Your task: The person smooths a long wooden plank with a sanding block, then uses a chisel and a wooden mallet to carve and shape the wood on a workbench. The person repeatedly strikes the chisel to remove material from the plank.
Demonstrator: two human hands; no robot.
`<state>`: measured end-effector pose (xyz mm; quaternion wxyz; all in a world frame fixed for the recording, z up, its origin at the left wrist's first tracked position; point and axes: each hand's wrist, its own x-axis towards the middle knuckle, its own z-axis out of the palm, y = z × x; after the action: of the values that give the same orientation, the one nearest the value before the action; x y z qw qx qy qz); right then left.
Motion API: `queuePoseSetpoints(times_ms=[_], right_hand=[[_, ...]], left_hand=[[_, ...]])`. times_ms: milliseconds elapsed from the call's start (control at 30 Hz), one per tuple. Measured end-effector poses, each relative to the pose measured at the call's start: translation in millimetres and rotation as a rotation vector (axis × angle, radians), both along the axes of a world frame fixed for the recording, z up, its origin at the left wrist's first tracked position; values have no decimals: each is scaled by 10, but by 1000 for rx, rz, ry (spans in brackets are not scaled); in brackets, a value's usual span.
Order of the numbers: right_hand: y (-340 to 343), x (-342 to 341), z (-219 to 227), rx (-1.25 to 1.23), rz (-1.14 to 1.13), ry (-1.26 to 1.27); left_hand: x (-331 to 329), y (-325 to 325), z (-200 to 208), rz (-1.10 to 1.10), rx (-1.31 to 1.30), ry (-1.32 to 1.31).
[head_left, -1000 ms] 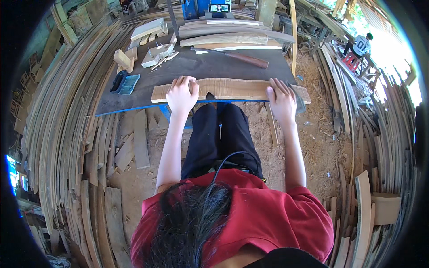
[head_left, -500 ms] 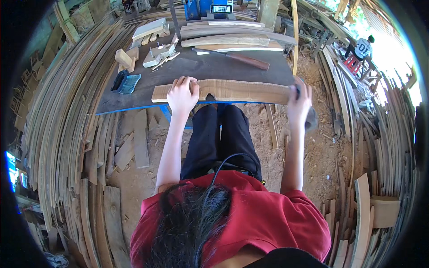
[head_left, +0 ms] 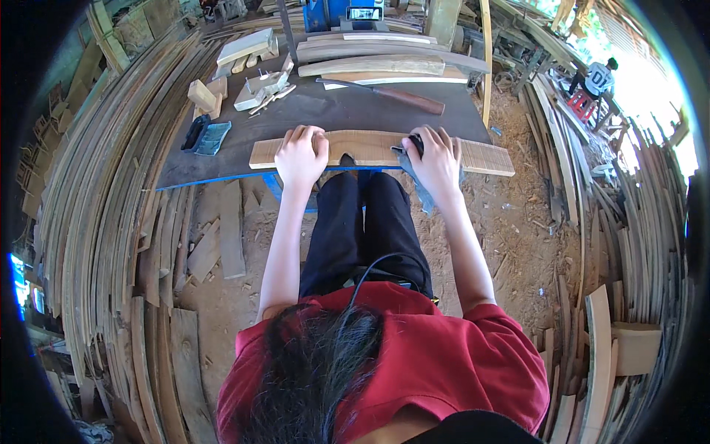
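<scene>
A curved, light-brown wooden board lies along the near edge of the dark tabletop, its right end reaching past the table's corner. My left hand is closed over the board near its left end. On the board right of the middle, my right hand is closed around a dark block with a grey-blue sheet hanging down in front of the near edge. The block itself is mostly hidden by my fingers. A dark notch or mark shows on the board's near edge between my hands.
At the table's left lie a black block with a blue-grey sheet, small wood pieces and a wooden jig. A wooden-handled tool and curved boards lie behind. Lumber stacks flank both sides; a person sits far right.
My right hand has slid left along the board with the block and sheet, from the right end to right of the middle. My left hand has stayed in place.
</scene>
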<state>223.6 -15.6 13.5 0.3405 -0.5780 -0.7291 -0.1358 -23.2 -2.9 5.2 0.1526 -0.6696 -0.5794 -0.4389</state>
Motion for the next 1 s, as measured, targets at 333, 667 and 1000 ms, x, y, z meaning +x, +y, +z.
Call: queuePoseSetpoints(times_ms=[333,667,1000], right_hand=[[-379,641,-27,151,-296,-138],[-267,269,-115,125,-254,-57],[-263,628,-254,192,-238,9]], left_hand=[[-39,-6,-14,-22,-20,2],[-17,6,-13,2,-22,-1],[-18,10,-27,-10,-6,-4]])
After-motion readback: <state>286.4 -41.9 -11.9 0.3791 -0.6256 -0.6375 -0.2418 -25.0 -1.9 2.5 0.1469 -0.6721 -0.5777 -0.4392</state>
